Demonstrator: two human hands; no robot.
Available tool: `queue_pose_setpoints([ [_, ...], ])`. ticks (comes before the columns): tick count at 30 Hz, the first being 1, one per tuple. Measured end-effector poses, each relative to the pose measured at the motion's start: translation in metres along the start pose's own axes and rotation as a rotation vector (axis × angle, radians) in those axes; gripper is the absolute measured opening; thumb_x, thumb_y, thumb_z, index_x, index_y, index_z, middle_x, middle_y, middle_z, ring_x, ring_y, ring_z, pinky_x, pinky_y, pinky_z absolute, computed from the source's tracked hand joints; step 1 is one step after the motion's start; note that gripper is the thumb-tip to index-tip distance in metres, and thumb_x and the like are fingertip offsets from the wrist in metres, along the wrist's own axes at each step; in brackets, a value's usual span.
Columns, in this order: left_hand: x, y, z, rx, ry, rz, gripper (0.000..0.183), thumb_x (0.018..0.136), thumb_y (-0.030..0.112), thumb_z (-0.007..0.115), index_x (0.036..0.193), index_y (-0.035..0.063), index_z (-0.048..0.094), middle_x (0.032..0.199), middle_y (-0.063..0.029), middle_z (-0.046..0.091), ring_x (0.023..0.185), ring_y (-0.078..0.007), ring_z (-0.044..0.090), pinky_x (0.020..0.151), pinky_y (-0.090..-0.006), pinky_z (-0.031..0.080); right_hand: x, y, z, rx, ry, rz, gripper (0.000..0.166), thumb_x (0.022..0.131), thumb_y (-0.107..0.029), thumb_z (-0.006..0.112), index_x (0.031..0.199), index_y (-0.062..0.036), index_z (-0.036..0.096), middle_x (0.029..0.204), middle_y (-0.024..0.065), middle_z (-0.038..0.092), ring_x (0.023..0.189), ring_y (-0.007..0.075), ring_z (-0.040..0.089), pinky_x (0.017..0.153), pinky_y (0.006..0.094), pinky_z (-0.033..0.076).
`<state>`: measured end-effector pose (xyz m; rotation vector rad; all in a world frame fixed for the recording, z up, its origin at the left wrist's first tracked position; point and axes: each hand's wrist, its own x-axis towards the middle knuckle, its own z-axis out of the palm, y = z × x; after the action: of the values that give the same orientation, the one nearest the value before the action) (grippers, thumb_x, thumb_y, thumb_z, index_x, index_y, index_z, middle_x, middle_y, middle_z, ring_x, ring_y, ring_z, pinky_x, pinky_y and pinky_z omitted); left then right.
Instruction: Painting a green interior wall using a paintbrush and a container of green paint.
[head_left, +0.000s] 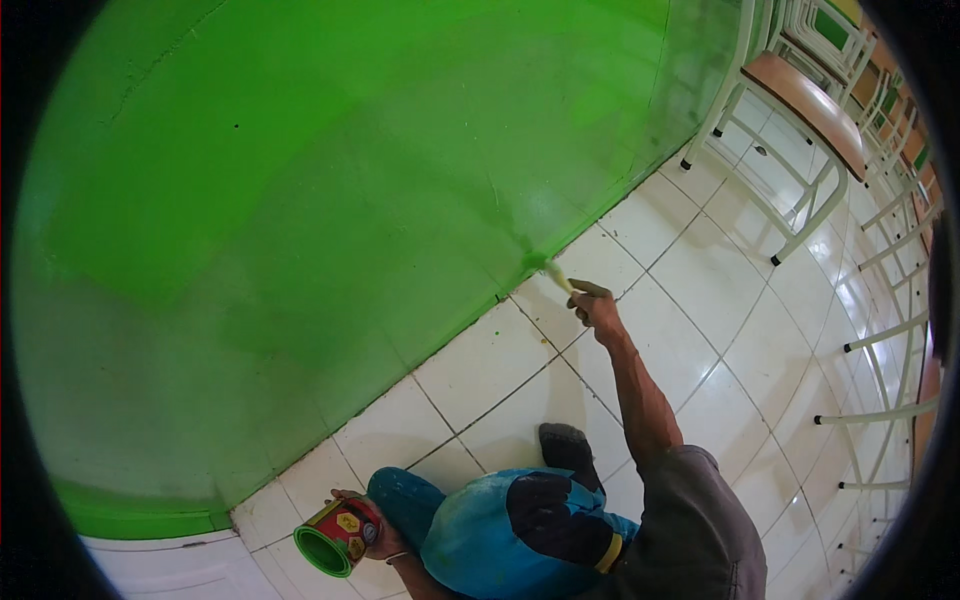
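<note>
My right hand (594, 306) grips the pale handle of a paintbrush (556, 274), stretched out towards the foot of a green wall (360, 247). Green bristles meet the wall just above the floor line, slightly blurred. Down at the lower left, my left hand (386, 534) is wrapped around a red paint can (346, 525) beside my bent knee. The can is tilted, its mouth facing away from the hand, and green paint coats its rim and inside. On the wall, patches of brighter green lie beside duller, paler areas.
White floor tiles (675, 247) run along the wall, with a few green and yellow drips near the brush. A chair with a wooden seat (806, 112) stands by the wall at upper right. More chairs line the right side. A white door-like panel (172, 566) is at lower left.
</note>
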<state>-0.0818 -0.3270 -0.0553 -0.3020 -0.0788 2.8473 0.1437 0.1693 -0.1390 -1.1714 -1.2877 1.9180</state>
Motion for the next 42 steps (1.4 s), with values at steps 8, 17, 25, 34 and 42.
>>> queue_pose_setpoints([
  [8, -0.001, 0.007, -0.003, -0.073, -0.01, -0.05, 0.056, 0.094, 0.031, 0.051, 0.144, 0.0099, 0.041, 0.15, -0.0181, 0.036, 0.138, -0.0358, 0.032, 0.112, -0.0569, 0.026, -0.009, 0.048, 0.072, 0.214, 0.225, -0.046, 0.057, 0.09, -0.001, 0.047, 0.144, -0.0132, 0.037, 0.083, 0.0077, 0.058, 0.054, 0.0112, 0.049, 0.045, 0.0255, 0.044],
  [17, -0.004, 0.017, -0.011, -0.106, -0.111, -0.13, 0.057, 0.092, 0.029, 0.054, 0.145, 0.0106, 0.04, 0.15, -0.0176, 0.035, 0.137, -0.0354, 0.033, 0.112, -0.0578, 0.026, -0.081, 0.102, 0.257, 0.142, -0.086, -0.078, 0.057, 0.091, -0.002, 0.057, 0.139, -0.0071, 0.028, 0.082, 0.011, 0.054, 0.061, 0.0171, 0.057, 0.049, 0.0313, 0.048],
  [25, -0.004, 0.022, -0.002, -0.036, -0.067, -0.165, 0.055, 0.093, 0.031, 0.054, 0.143, 0.011, 0.043, 0.147, -0.0178, 0.04, 0.137, -0.0332, 0.035, 0.113, -0.0553, 0.027, -0.125, 0.107, 0.297, 0.002, -0.377, 0.016, 0.057, 0.089, -0.01, 0.058, 0.139, -0.0072, 0.032, 0.072, 0.0102, 0.057, 0.054, 0.0162, 0.053, 0.048, 0.0316, 0.045],
  [34, 0.002, 0.035, -0.018, 0.105, -0.058, -0.108, 0.053, 0.095, 0.033, 0.051, 0.143, 0.0118, 0.044, 0.146, -0.0196, 0.041, 0.135, -0.0338, 0.037, 0.113, -0.053, 0.028, -0.064, 0.079, 0.221, -0.195, -0.474, 0.076, 0.041, 0.085, -0.013, 0.067, 0.126, -0.0103, 0.062, 0.072, 0.0015, 0.06, 0.053, 0.0071, 0.044, 0.044, 0.026, 0.033],
  [42, 0.001, 0.035, -0.016, 0.061, -0.067, -0.149, 0.053, 0.095, 0.033, 0.051, 0.143, 0.0132, 0.043, 0.146, -0.0194, 0.041, 0.135, -0.0336, 0.038, 0.112, -0.0549, 0.028, -0.061, 0.008, 0.119, 0.168, 0.003, 0.142, 0.041, 0.09, -0.009, 0.061, 0.13, -0.0076, 0.055, 0.069, 0.0022, 0.052, 0.048, 0.0079, 0.041, 0.039, 0.0229, 0.028],
])
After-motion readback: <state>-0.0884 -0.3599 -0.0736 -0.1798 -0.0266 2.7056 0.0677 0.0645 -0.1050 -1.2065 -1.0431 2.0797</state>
